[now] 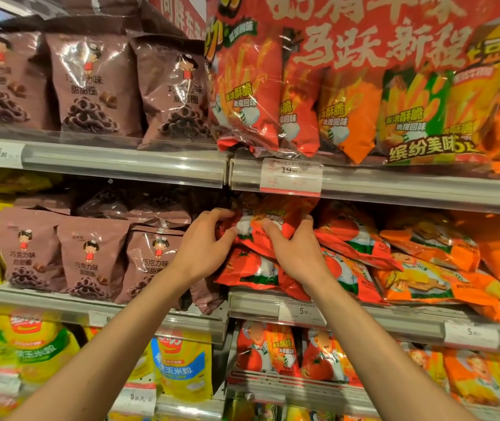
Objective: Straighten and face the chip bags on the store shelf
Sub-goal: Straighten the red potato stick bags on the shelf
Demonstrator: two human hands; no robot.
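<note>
Both hands grip one crinkly red foil chip bag point(268, 221) atop the heaped red bags on the middle shelf point(254, 302): the left hand point(204, 241) curled on its left edge, the right hand point(295, 247) on its lower right. Tugging it could tip the slumped pile beneath off the shelf lip. The bag lies tilted, printed front facing outward and up, long axis roughly left to right.

Price tag point(290, 175) on upper shelf rail reads 19.90. Price tag point(302, 312) on middle rail reads 5.90. Brown bags point(92, 259) marked 巧克力味. Red banner point(385, 34) reads 马跃新程.
</note>
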